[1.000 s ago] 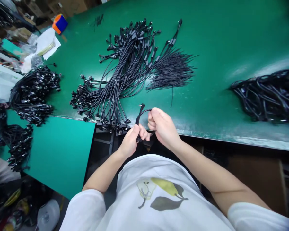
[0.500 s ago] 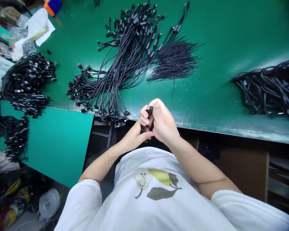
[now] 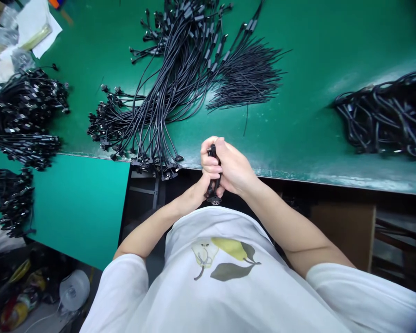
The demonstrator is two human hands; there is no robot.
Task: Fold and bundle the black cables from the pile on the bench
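Observation:
A black cable point(image 3: 213, 187), gathered into a short bundle with connectors at its ends, stands between my two hands just off the table's front edge. My right hand point(image 3: 230, 164) is closed around its upper part, fingers curled and thumb on top. From below left, my left hand point(image 3: 201, 189) grips the lower part; some of its fingers are hidden behind the right hand. Beyond my hands lies a big heap of black cables point(image 3: 173, 88) with small plugs. A fan of thin black ties point(image 3: 251, 76) lies against that heap's right side.
More black cables point(image 3: 24, 115) are piled on the green table point(image 3: 308, 115) at left, and another dark pile point(image 3: 384, 115) lies at right. A lower green board point(image 3: 83, 203) juts out at left. White paper and plastic point(image 3: 38, 27) lie top left; a cardboard box point(image 3: 343, 226) stands underneath.
The bundle has turned more upright, its lower connector now showing beneath my hands. My left hand has shifted down slightly. The whole view has moved a little.

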